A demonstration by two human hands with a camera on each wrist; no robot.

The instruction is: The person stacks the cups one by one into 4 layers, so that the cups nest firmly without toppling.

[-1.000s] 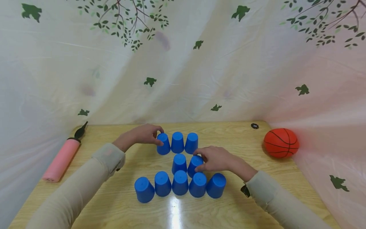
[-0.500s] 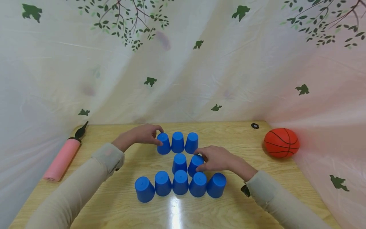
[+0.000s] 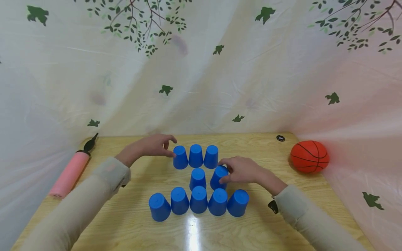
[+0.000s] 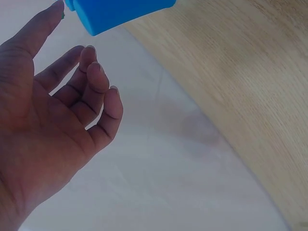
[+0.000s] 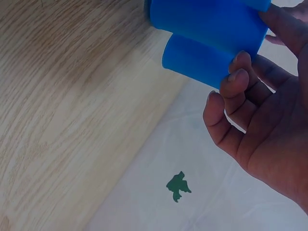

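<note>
Five blue cups (image 3: 198, 201) stand in the nearest row. Beyond their right half, the right hand (image 3: 243, 169) pinches an upturned cup (image 3: 216, 177) from the right, long axis nearly upright. Beyond their left end, the left hand (image 3: 152, 145), fingers parted, is beside a far cup (image 3: 181, 159); thumb contact is unclear.

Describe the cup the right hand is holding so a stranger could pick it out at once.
On the wooden table, ten blue cups make three rows. Go to the middle row, the one with only two, and find the cup on the right. Unlike its neighbours, it has the fingers and thumb of the right hand around it.
</note>
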